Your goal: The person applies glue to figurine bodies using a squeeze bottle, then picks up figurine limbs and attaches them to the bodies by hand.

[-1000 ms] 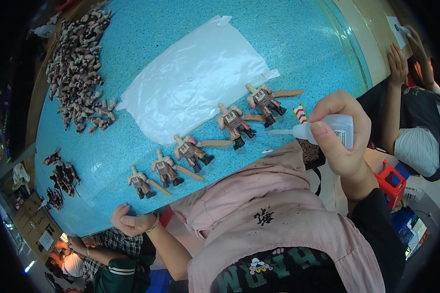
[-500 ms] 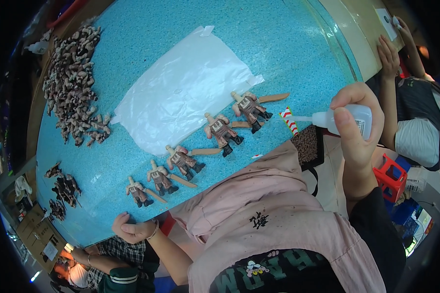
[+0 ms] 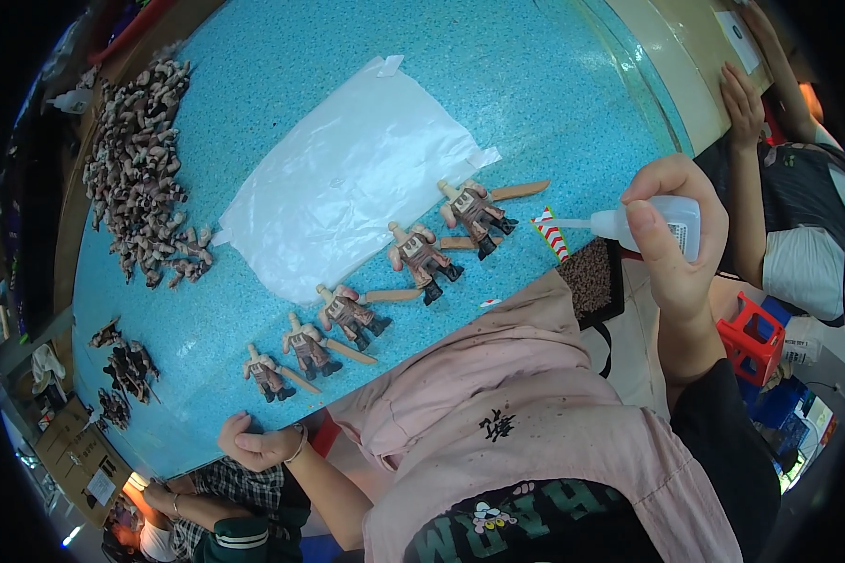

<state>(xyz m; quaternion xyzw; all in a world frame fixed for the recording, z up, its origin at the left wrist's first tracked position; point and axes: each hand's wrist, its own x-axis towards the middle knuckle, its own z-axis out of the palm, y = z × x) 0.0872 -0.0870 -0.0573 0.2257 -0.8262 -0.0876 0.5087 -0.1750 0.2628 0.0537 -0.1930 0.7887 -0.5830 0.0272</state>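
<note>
My right hand (image 3: 676,230) is wrapped round a small white squeeze bottle (image 3: 665,228). The bottle lies level, its thin nozzle pointing left over a red-and-white striped tape piece (image 3: 551,235) at the table edge; contact cannot be made out. Several headless toy figures (image 3: 419,258) in brown and black lie in a slanting row, each with a flat tan arm-like piece stretched out to its right. My left hand (image 3: 258,443), its fingers curled in, rests by the table's near edge below the leftmost figure (image 3: 268,375). Nothing shows in it.
A white plastic sheet (image 3: 343,178) is taped to the blue table (image 3: 573,103). A large heap of figure parts (image 3: 141,169) lies at the far left, with a smaller dark pile (image 3: 127,371) nearer. Other people sit at both sides; a red stool (image 3: 751,338) stands at right.
The bottle and my right hand have shifted slightly left, bringing the nozzle further over the striped tape. My left hand stays curled by the table edge.
</note>
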